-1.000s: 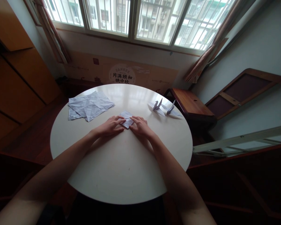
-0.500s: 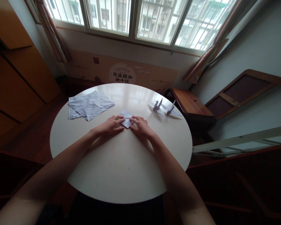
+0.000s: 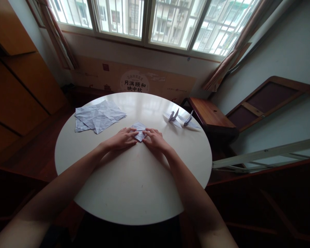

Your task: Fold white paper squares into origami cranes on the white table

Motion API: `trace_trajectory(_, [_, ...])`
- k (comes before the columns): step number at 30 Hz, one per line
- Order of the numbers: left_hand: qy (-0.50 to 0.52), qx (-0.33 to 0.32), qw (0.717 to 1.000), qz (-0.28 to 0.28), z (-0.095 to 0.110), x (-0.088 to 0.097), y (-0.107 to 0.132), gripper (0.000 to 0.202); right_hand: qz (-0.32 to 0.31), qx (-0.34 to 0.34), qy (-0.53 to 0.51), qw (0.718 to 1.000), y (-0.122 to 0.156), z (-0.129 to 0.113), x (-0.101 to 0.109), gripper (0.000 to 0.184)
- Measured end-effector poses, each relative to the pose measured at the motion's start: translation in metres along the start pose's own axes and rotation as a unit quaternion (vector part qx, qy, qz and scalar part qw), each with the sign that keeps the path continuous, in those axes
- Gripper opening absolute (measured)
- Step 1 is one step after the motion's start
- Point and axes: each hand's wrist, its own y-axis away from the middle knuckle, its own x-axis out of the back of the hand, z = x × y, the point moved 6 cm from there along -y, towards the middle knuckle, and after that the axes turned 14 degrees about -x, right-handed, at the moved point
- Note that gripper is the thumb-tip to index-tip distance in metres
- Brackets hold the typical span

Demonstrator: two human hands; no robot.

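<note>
A small folded square of pale printed paper [image 3: 138, 128] lies near the middle of the round white table [image 3: 134, 186]. My left hand [image 3: 122, 138] rests palm down on its left part, fingers stretched onto the paper. My right hand [image 3: 155, 139] lies on its right part, fingertips pressing the paper's edge. Both hands touch the paper and nearly meet over it. The paper's near half is hidden under the fingers.
A loose pile of creased paper sheets [image 3: 98, 116] lies at the table's far left. Two folded paper cranes [image 3: 181, 119] stand at the far right. A wooden stool [image 3: 209, 117] sits beyond the right edge, and a window runs along the far wall.
My right fingertips have slid slightly left along the paper's edge. Otherwise hands and paper stay in place.
</note>
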Motion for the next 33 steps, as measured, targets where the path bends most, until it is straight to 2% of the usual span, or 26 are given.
trace_trajectory(33, [0.013,0.004,1.000,0.007,0.0002,0.0011,0.0016,0.055,-0.005,-0.006,0.010,1.000,0.0012,-0.0015,0.0021,0.050])
